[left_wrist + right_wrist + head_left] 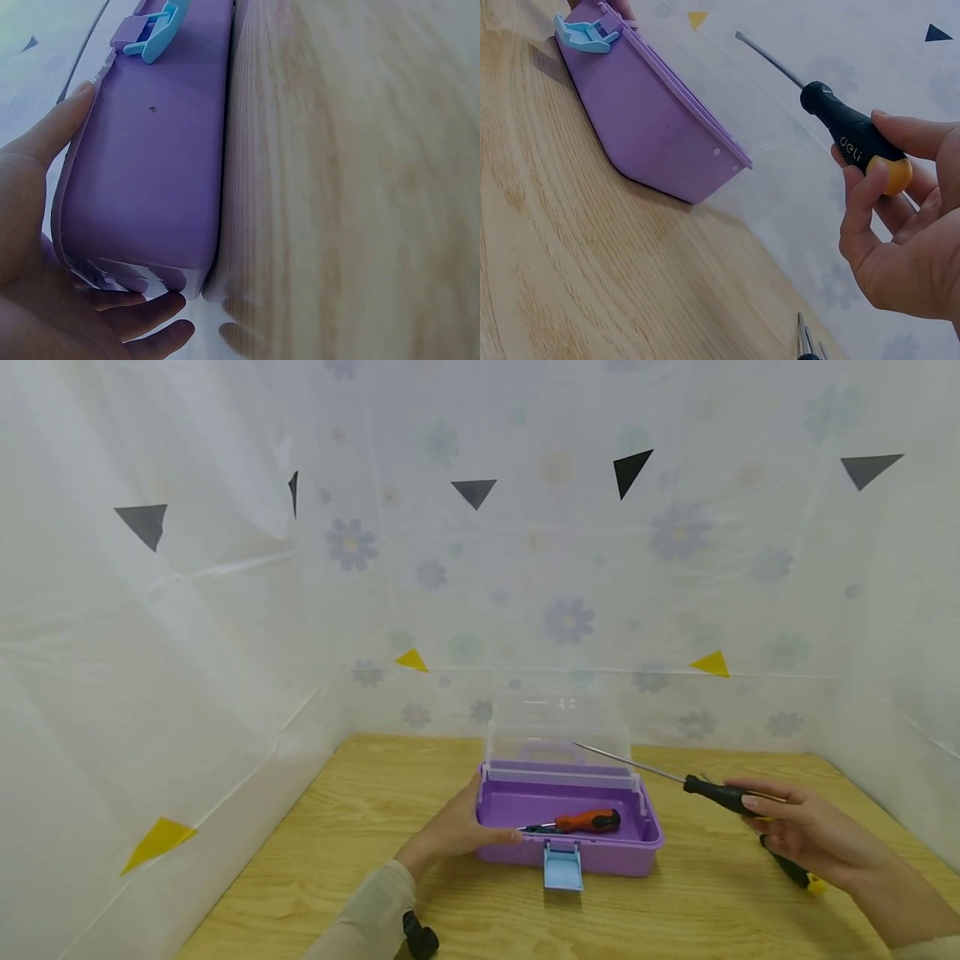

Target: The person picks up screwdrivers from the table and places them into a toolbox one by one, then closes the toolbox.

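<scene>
A purple box point(600, 852) with a clear raised lid point(558, 727) and a blue latch point(562, 867) stands on the wooden table point(300, 877). Inside it lies an orange-handled screwdriver point(585, 821). My left hand point(457, 831) rests against the box's left end point(142, 180), fingers straight along it and thumb on the rim. My right hand point(795, 835) pinches the black handle of a long screwdriver point(712, 793), held in the air right of the box with its shaft pointing over the box. In the right wrist view that screwdriver point(847, 135) has a yellow end cap.
Another black and yellow tool point(795, 872) lies on the table under my right hand. A small black object point(420, 935) sits at the table's near edge by my left sleeve. White floral plastic sheeting point(225, 610) walls the table on three sides.
</scene>
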{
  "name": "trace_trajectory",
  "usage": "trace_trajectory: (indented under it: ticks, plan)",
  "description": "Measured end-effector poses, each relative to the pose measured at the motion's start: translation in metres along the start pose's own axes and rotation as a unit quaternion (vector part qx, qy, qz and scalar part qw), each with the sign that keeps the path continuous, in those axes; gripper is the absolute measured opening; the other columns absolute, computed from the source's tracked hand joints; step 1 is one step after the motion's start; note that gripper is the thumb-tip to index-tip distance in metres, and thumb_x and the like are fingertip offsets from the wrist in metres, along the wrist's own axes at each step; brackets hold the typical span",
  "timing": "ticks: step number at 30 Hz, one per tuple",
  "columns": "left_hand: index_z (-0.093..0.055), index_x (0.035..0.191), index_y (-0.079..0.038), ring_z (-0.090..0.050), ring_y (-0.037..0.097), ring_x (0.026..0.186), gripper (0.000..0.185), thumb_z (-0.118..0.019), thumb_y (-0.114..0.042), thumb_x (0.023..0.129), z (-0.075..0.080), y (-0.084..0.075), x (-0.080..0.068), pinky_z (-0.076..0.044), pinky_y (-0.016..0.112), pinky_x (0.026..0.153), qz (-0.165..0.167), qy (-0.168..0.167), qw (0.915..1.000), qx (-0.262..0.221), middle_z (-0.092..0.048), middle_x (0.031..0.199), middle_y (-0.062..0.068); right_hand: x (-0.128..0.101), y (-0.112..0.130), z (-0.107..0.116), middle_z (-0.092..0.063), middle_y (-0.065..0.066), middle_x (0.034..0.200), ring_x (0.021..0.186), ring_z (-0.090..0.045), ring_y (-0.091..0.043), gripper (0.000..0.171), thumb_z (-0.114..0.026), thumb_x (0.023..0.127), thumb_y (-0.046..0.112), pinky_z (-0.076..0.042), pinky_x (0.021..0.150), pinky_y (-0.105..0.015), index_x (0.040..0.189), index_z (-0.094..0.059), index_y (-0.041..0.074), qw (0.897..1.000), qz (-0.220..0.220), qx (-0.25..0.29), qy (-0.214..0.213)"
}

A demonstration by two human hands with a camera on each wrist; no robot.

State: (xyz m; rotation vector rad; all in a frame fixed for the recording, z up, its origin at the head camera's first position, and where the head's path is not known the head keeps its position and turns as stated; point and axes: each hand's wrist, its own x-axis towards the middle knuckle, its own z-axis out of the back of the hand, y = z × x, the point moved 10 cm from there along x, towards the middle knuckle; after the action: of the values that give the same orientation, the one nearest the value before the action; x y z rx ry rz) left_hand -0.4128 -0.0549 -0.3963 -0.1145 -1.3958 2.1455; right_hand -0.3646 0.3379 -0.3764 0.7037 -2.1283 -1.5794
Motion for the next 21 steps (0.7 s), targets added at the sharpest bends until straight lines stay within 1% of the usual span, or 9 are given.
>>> trace_trajectory:
  ticks: [4, 6, 11, 13, 15, 18, 20, 21]
  plan:
    - [-0.013, 0.166, -0.018, -0.057, 0.039, 0.126, 0.115, -0.089, -0.035, 0.081, 0.0, 0.0, 0.0, -0.046, 0.057, 0.104, 0.0, 0.002, 1.0, 0.006, -0.053, 0.144, 0.005, 0.004, -0.002, -0.001, -0.059, -0.002, 0.122, 0.088, -0.059, -0.009, 0.05, -0.03, 0.114, 0.005, -0.051, 0.068, -0.022, 0.142, -0.067, 0.025, 1.0, -0.004, -0.014, 0.002]
    - [-0.012, 0.166, -0.016, -0.056, 0.04, 0.126, 0.116, -0.089, -0.036, 0.081, 0.0, -0.001, 0.0, -0.046, 0.058, 0.104, -0.001, 0.004, 1.0, 0.007, -0.052, 0.145, 0.007, 0.006, -0.002, -0.002, -0.057, -0.003, 0.123, 0.088, -0.057, -0.009, 0.05, -0.03, 0.114, 0.005, -0.049, 0.066, -0.022, 0.142, -0.066, 0.024, 1.0, -0.001, -0.024, 0.004]
    - [-0.012, 0.166, -0.015, -0.056, 0.041, 0.126, 0.116, -0.089, -0.035, 0.081, 0.0, 0.0, 0.0, -0.045, 0.058, 0.104, -0.002, 0.003, 1.0, 0.009, -0.052, 0.145, 0.01, 0.011, -0.004, -0.004, -0.056, 0.0, 0.124, 0.09, -0.055, -0.008, 0.048, -0.034, 0.113, 0.004, -0.044, 0.065, -0.021, 0.14, -0.068, 0.025, 0.998, -0.004, -0.058, -0.008]
    - [-0.012, 0.166, -0.015, -0.056, 0.04, 0.126, 0.116, -0.089, -0.036, 0.081, 0.0, 0.0, 0.0, -0.045, 0.058, 0.104, -0.001, 0.003, 0.9999, 0.011, -0.052, 0.145, 0.01, 0.013, -0.005, -0.006, -0.057, 0.004, 0.129, 0.092, -0.056, -0.009, 0.047, -0.036, 0.113, 0.004, -0.043, 0.065, -0.022, 0.14, -0.068, 0.025, 0.998, -0.008, -0.067, -0.01]
    - [-0.012, 0.166, -0.016, -0.056, 0.039, 0.126, 0.116, -0.089, -0.036, 0.081, 0.0, 0.0, 0.0, -0.045, 0.057, 0.104, 0.001, 0.002, 0.9999, 0.013, -0.052, 0.145, 0.009, 0.016, -0.007, -0.008, -0.057, 0.009, 0.133, 0.095, -0.057, -0.01, 0.046, -0.037, 0.112, 0.005, -0.046, 0.067, -0.022, 0.139, -0.069, 0.025, 0.997, -0.015, -0.07, -0.011]
    - [-0.013, 0.166, -0.02, -0.056, 0.039, 0.126, 0.115, -0.089, -0.038, 0.081, 0.0, 0.001, 0.0, -0.045, 0.057, 0.105, 0.006, -0.002, 0.9999, 0.014, -0.053, 0.145, 0.006, 0.021, -0.009, -0.011, -0.056, 0.019, 0.135, 0.101, -0.059, -0.011, 0.043, -0.04, 0.112, 0.007, -0.049, 0.068, -0.022, 0.138, -0.069, 0.025, 0.997, -0.026, -0.077, -0.014]
    - [-0.014, 0.165, -0.021, -0.056, 0.039, 0.127, 0.114, -0.089, -0.038, 0.081, 0.0, 0.002, 0.0, -0.045, 0.056, 0.105, 0.007, -0.003, 0.9999, 0.012, -0.053, 0.144, 0.004, 0.024, -0.011, -0.011, -0.053, 0.022, 0.135, 0.105, -0.06, -0.012, 0.041, -0.042, 0.112, 0.008, -0.05, 0.068, -0.022, 0.138, -0.069, 0.024, 0.995, -0.034, -0.087, -0.02]
    - [-0.014, 0.165, -0.021, -0.056, 0.039, 0.127, 0.114, -0.089, -0.037, 0.081, -0.001, 0.002, 0.0, -0.045, 0.057, 0.105, 0.006, -0.002, 0.9999, 0.01, -0.053, 0.144, 0.004, 0.025, -0.012, -0.012, -0.048, 0.017, 0.144, 0.104, -0.059, -0.013, 0.04, -0.043, 0.112, 0.009, -0.049, 0.068, -0.022, 0.139, -0.068, 0.024, 0.995, -0.037, -0.094, -0.024]
